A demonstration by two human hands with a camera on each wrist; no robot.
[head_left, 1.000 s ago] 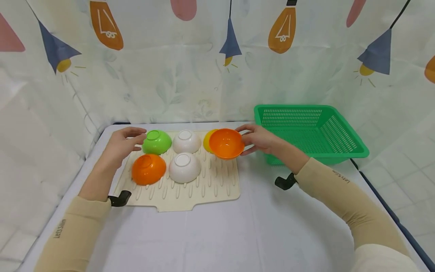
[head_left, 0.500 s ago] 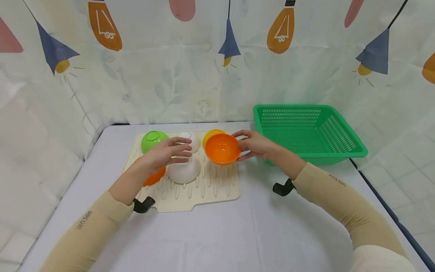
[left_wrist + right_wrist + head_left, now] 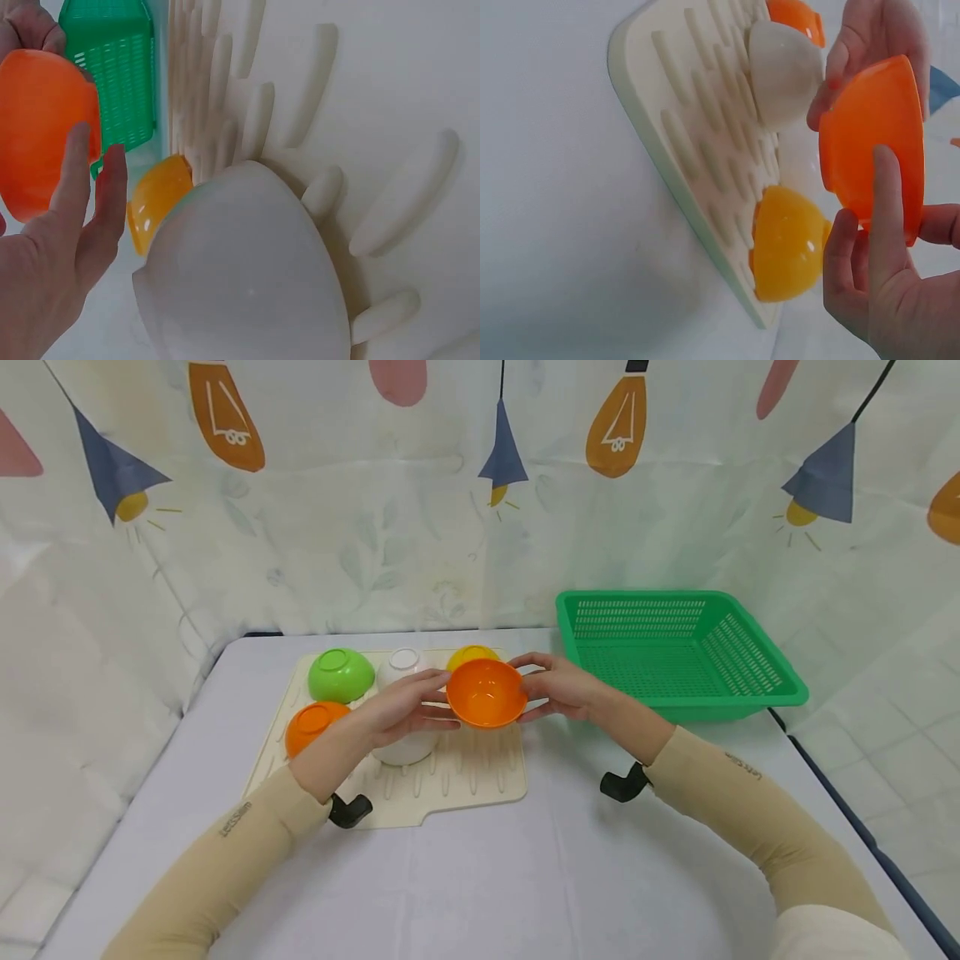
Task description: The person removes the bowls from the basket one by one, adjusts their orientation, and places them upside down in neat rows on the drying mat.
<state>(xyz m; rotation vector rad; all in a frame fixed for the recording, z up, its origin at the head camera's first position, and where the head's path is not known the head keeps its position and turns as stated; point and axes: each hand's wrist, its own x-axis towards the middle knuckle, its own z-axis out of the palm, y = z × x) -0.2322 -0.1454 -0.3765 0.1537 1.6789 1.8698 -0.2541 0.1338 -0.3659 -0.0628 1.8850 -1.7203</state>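
Observation:
Above the right part of the cream draining mat [image 3: 480, 785], an orange bowl [image 3: 487, 693] is held up, its mouth facing me. My right hand [image 3: 566, 689] grips its right side, fingers behind and thumb at the rim. From the left, my left hand [image 3: 401, 706] reaches the bowl's other side with fairly straight fingers; the left wrist view [image 3: 56, 262] shows them against its outer wall. Upside down on the mat sit a green bowl [image 3: 340, 675], a second orange bowl [image 3: 309, 727], a yellow bowl [image 3: 471, 654] and two white bowls [image 3: 408, 750], partly hidden by my left hand.
A green plastic basket [image 3: 678, 702] with slotted walls stands at the back right of the table, behind my right forearm. White cloth [image 3: 495, 877] covers the table. A patterned curtain [image 3: 420, 527] hangs along its far edge.
My left hand has moved right, from beside the green bowl to the raised orange bowl. My right hand has brought that bowl slightly left and nearer.

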